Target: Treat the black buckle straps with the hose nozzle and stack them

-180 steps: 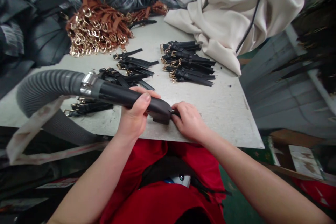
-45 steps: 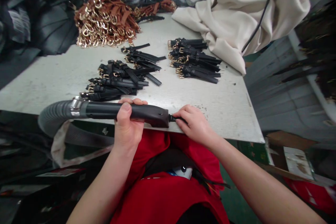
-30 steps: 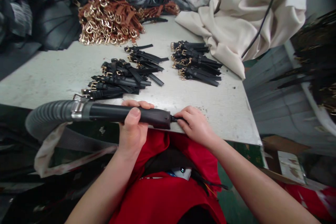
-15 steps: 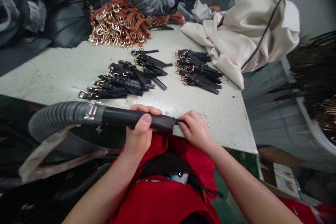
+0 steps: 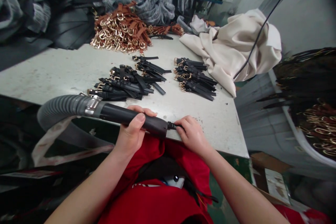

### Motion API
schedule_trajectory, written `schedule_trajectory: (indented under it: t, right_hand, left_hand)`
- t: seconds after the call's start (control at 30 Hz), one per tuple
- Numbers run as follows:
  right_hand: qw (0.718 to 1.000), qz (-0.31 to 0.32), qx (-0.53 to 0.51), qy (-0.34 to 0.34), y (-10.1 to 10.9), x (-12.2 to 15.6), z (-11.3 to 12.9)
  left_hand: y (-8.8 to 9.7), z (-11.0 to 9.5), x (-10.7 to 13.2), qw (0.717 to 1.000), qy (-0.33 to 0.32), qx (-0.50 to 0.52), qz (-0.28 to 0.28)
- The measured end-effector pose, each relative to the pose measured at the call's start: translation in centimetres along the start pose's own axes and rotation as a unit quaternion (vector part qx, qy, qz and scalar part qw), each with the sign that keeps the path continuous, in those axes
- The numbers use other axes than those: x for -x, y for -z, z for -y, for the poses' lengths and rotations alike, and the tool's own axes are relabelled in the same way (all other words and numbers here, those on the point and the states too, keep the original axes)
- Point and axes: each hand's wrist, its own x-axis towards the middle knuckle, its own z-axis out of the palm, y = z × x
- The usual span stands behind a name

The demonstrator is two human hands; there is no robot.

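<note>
My left hand (image 5: 132, 133) is wrapped round a black nozzle (image 5: 147, 125) joined by a metal clamp to a ribbed grey hose (image 5: 61, 106). It lies along the near edge of the grey table (image 5: 52, 73). My right hand (image 5: 191, 134) pinches a small black strap piece (image 5: 172, 125) right at the nozzle's mouth. Two heaps of black straps with gold buckles lie further back, one at the middle (image 5: 126, 82) and one to the right (image 5: 194, 78).
A pile of brown straps with gold buckles (image 5: 120, 29) sits at the back of the table. Cream cloth (image 5: 236, 49) with a black cable over it drapes the right corner. Dark and grey bundles fill the left and back. A rack of straps (image 5: 315, 112) stands at the right.
The view has tilted up and shifted, showing more of the room behind. Both hands stay at the table's near edge, nozzle and strap piece still held together.
</note>
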Motion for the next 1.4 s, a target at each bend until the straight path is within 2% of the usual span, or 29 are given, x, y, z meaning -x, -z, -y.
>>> schedule_trajectory:
  t: [0.1,0.17,0.27,0.37,0.47,0.7,0.9,1.0,1.07,1.13,1.27,1.4]
  right_hand:
    - [1.000,-0.003,0.006,0.004,-0.1,0.0,0.0]
    - [1.000,-0.003,0.006,0.007,0.0,0.0,0.1]
    - [1.000,-0.003,0.005,0.003,0.0,0.0,0.2]
    - [1.000,-0.004,0.003,-0.005,0.1,0.1,0.3]
    - [1.000,-0.007,-0.003,-0.010,0.1,0.2,0.2]
    - [1.000,-0.004,0.015,-0.023,0.0,0.3,-0.1]
    - [1.000,-0.007,0.012,-0.012,0.1,0.3,-0.2]
    - [1.000,-0.005,0.011,-0.010,0.0,0.2,-0.3]
    - [1.000,-0.008,0.004,-0.010,0.0,0.3,-0.3]
    - [1.000,-0.021,-0.004,-0.014,0.0,0.5,-0.4]
    - [0.997,-0.043,0.040,-0.051,0.5,1.3,-1.1]
    - [0.995,-0.004,0.064,-0.071,1.4,1.2,-1.9]
  left_hand:
    - [-0.7,0.5,0.2,1.000,-0.005,0.009,-0.005]
    - [-1.2,0.8,0.3,1.000,0.021,0.013,0.006]
    - [-0.5,-0.1,-0.1,0.999,0.047,0.020,-0.004]
    - [1.6,-2.3,-0.7,0.996,-0.014,0.034,-0.077]
    - [2.4,-3.4,-0.5,0.994,-0.060,0.019,-0.087]
    - [-0.6,0.0,0.3,1.000,-0.021,-0.018,-0.009]
    - [-0.8,0.1,0.1,0.999,-0.030,-0.015,-0.017]
    - [-1.0,0.4,-0.1,1.000,-0.008,0.000,-0.011]
    - [-0.5,0.2,-0.4,0.999,0.019,0.024,-0.034]
    - [0.8,-0.7,-0.7,0.996,0.028,0.046,-0.072]
    - [4.1,-2.9,-0.7,0.992,-0.028,0.049,-0.117]
    - [5.0,-3.9,-0.1,0.988,-0.053,0.034,-0.141]
